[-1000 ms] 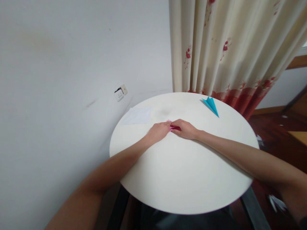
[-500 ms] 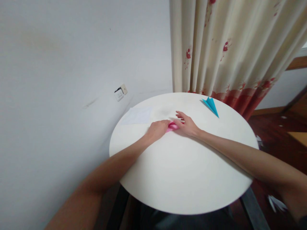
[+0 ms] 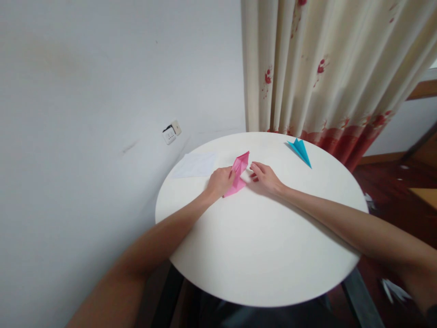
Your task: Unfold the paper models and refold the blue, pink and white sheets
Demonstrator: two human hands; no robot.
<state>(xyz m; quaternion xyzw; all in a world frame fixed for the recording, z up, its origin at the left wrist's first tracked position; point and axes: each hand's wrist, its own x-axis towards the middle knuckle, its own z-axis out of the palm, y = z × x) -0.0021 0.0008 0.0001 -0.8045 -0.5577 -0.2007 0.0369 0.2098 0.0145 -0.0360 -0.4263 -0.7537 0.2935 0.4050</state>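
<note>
Lifted now, the creased pink paper (image 3: 238,174) stands pinched by left hand (image 3: 220,181) fingers; right hand (image 3: 266,177) released.

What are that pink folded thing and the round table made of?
The pink folded piece looks like thin matte paper: sharp creases, flat facets. The round table has a smooth off-white top with a faint sheen, perhaps laminate or painted board; I can't tell which.

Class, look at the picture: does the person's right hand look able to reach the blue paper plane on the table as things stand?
Probably yes. The right hand rests open on the round table, and only bare tabletop lies between it and the blue paper plane. The left hand holds the pink folded paper off to the other side.
</note>
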